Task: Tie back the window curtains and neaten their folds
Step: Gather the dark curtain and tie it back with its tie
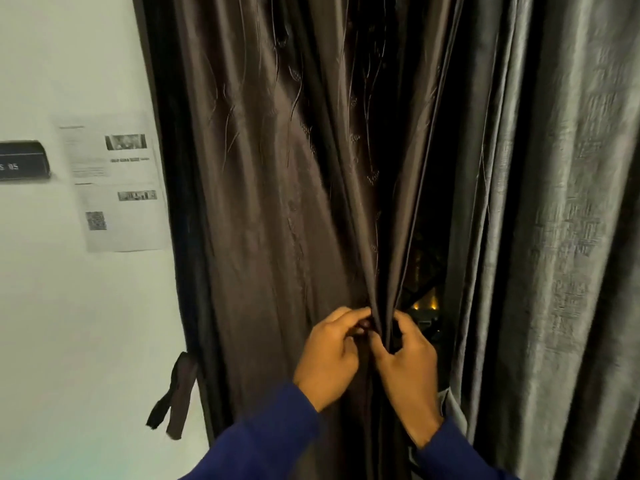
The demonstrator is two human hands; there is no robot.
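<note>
Both hands' fingers (349,318) pinch brown curtain (277,188) folds.

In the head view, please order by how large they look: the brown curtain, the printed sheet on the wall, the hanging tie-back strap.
1. brown curtain
2. printed sheet
3. tie-back strap

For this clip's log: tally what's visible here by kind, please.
Curtains: 2, brown curtain, grey curtain
Tie-back straps: 1
Printed sheets on wall: 1
Dark wall devices: 1
Hands: 2, left hand, right hand
Total: 7
</note>
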